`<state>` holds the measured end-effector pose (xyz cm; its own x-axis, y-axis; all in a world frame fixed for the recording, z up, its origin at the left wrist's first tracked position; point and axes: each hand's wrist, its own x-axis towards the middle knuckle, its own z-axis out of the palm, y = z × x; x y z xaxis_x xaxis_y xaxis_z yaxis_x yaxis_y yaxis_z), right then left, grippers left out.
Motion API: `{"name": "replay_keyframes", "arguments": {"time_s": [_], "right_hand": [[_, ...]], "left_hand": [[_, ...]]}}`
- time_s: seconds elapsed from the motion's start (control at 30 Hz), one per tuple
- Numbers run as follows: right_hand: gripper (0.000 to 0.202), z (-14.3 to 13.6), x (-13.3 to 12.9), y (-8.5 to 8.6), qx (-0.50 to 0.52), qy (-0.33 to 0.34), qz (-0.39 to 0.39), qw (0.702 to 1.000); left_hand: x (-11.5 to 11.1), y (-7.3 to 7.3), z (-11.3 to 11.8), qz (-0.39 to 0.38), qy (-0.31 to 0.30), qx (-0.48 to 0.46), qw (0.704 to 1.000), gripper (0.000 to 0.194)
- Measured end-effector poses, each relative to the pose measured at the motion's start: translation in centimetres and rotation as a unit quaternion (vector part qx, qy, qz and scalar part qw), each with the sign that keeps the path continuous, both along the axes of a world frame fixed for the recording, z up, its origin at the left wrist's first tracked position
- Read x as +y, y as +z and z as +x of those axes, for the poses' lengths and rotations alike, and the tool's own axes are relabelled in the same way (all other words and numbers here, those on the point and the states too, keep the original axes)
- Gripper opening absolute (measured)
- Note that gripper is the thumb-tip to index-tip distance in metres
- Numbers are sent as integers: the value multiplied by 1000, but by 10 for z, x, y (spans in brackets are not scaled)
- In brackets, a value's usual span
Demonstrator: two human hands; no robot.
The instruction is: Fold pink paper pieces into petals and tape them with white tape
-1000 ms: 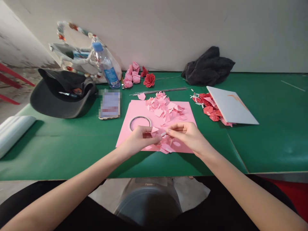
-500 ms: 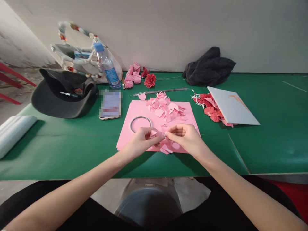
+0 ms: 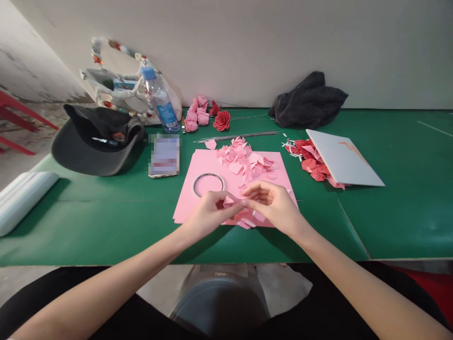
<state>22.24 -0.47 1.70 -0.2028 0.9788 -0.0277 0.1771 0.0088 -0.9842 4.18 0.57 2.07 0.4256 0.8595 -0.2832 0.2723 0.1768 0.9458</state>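
Fingers of my left hand [image 3: 212, 210] are closed on a small folded pink paper piece [image 3: 228, 201] above the pink sheets [image 3: 187, 193]. Thumb and fingertips of my right hand [image 3: 271, 203] pinch together at the same spot, touching my left fingertips; what they grip is too small to make out. Behind my hands lies a heap of cut pink paper pieces [image 3: 237, 153]. More pink pieces [image 3: 247, 223] lie just below my fingers. A roll of tape [image 3: 195, 187] rests flat on the sheets beside my left hand.
On the green table [image 3: 106, 226] are a phone [image 3: 164, 156], cap [image 3: 88, 151], bottle [image 3: 164, 106], bag [image 3: 168, 89], pink paper flowers [image 3: 196, 113], red flower [image 3: 222, 121], wires [image 3: 237, 137], dark cloth [image 3: 307, 104], white board [image 3: 345, 158] over red pieces [image 3: 313, 167], and a white roll [image 3: 24, 200].
My right fingertips have come down slightly and closed against my left fingertips. The whole view has shifted a little, with objects appearing slightly lower and to the right.
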Motion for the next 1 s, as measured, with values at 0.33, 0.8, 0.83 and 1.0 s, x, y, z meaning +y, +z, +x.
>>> {"name": "replay_keyframes", "arguments": {"time_s": [0.33, 0.8, 0.83, 1.0], "right_hand": [[20, 17, 12, 4, -51, -42, 5, 998], [14, 16, 11, -9, -128, -48, 8, 991], [14, 17, 11, -10, -153, -46, 22, 987], [15, 13, 7, -8, -213, -88, 187, 955]], "left_hand": [[10, -5, -13, 231, -58, 144, 961, 28], [25, -5, -30, 331, -86, 409, 846, 10], [27, -5, -32, 333, -107, 426, 834, 9], [25, 6, -30, 356, -100, 385, 845, 15]]}}
